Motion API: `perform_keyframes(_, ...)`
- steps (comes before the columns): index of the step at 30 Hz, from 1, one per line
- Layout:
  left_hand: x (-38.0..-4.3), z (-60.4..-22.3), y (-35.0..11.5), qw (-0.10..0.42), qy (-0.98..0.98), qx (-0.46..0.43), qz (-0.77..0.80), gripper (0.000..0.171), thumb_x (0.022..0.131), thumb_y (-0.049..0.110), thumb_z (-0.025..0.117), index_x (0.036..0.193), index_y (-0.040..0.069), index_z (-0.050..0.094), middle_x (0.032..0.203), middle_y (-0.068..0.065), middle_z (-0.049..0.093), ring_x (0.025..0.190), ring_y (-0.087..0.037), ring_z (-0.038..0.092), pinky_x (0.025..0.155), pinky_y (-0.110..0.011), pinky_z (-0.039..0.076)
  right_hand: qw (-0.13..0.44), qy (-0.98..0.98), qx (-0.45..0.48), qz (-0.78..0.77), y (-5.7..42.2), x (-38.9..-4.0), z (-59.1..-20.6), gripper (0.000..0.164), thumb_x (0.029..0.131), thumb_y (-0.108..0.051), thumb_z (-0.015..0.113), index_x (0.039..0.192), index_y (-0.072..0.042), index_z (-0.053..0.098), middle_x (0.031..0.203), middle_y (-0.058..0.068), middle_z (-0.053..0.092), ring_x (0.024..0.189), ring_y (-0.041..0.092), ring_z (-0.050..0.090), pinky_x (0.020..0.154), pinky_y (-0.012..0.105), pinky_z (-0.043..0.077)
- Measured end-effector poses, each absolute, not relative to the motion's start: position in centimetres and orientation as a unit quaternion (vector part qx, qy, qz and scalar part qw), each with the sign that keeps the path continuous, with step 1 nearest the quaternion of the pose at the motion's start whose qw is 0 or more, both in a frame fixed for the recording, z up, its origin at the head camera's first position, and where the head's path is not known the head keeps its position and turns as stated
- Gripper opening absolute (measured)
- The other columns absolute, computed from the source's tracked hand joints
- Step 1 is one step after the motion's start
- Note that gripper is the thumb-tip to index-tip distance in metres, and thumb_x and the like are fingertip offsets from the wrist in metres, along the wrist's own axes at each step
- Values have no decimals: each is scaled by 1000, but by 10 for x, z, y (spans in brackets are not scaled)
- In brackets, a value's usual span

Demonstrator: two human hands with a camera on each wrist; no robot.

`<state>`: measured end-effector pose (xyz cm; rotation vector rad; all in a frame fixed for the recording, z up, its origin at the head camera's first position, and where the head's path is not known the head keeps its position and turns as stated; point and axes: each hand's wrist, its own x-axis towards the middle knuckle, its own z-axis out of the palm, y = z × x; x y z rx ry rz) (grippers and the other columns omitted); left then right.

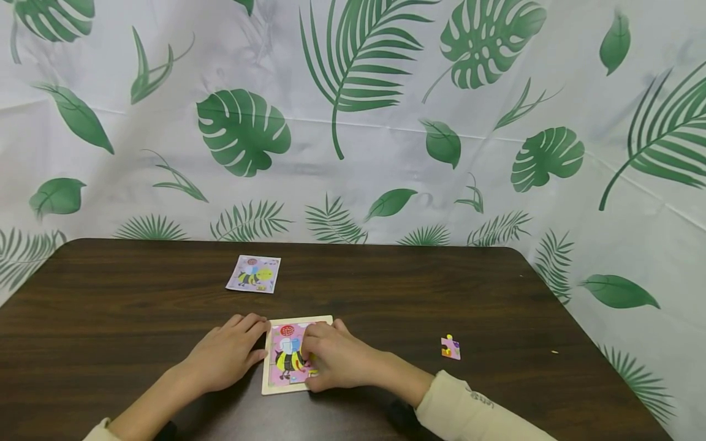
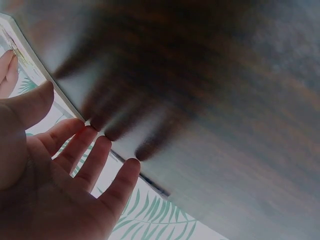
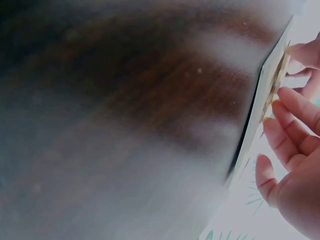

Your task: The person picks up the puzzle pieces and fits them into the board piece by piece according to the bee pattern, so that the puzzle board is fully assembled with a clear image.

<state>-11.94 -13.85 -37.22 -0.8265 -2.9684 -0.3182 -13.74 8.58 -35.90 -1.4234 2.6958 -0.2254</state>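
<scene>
In the head view a square wooden jigsaw puzzle (image 1: 266, 367) with a pale frame and a bee picture lies on the table. My left hand (image 1: 223, 352) rests along the frame's left side, with fingertips and thumb right at its edge. In the left wrist view those fingers (image 2: 95, 165) are spread and nearly straight. Over the right half of the picture, my right hand (image 1: 344, 356) pinches a puzzle piece (image 1: 313, 372) low over the board, thumb nearest the body. The hand covers most of that piece and the frame's right side. The right wrist view shows the fingertips (image 3: 282, 95) at the board's edge.
A loose pink and yellow puzzle piece (image 1: 450, 348) lies on the dark wooden table (image 1: 397, 288) to the right. Behind the puzzle, toward the left, is a square picture card (image 1: 254, 274) with the same bee. A leaf-patterned curtain (image 1: 380, 165) hangs beyond the table's far edge.
</scene>
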Motion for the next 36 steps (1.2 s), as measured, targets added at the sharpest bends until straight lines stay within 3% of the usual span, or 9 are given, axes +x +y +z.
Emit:
perform_keyframes(7,-120,-374,-139,31,-957,-272,-101,35,86,28,63,113,7,57,112,-6,53,100,-25,51,71,-44,47,50,882,-462,-79,88,-138,-359,24,72,-34,74,84,-19,60,92,-12,48,93,4,44,71,21,26)
perform_keyframes(18,-120,-374,-138,29,-957,-271,-101,35,86,28,63,113,7,57,113,-7,53,101,-27,50,71,-45,47,82,872,-468,-117,93,-138,-360,25,80,-25,69,105,-21,65,100,-7,50,94,5,42,71,21,23)
perform_keyframes(36,-120,-376,-139,31,-956,-272,-103,35,86,28,63,113,7,57,113,-6,53,102,-27,51,71,-45,47,86,869,-475,-107,93,-137,-356,20,84,-26,66,104,-23,67,99,-8,49,90,4,41,69,21,22)
